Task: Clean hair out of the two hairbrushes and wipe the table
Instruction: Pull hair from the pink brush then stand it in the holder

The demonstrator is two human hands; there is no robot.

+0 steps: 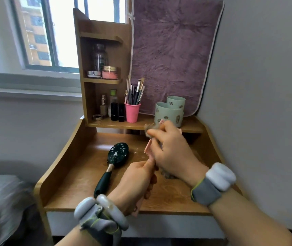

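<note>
Up above the wooden table [74, 181], both hands are working on a pink hairbrush [148, 148]. The left hand [134, 181] is clenching around its handle, whose pale pink end is poking out below the palm near the table's front edge. The right hand [170, 153] is reaching over the brush head from the far side, its fingers [155, 134] pinching a greyish tuft of hair [149, 127] that is standing off the top of the brush. Most of the pink brush is being hidden by the two hands, so its bristles cannot be told.

Just left of the hands, a black hairbrush [114, 163] is lying flat on the table, untouched, its oval head speckled with white fluff and pointing away, its dark handle angling back toward the front edge beside the left wrist. A small grey clump [167, 174] is sitting on the wood under the right forearm.

Both wrists are wearing padded grey-white bands. The tabletop is smooth, grained wood with raised, curved side boards. Bare wood is lying open to the left of the black brush. At the back, a low shelf is carrying a pink cup [132, 112] of makeup brushes and pale green holders [169, 113], close behind the right hand's fingertips.
</note>
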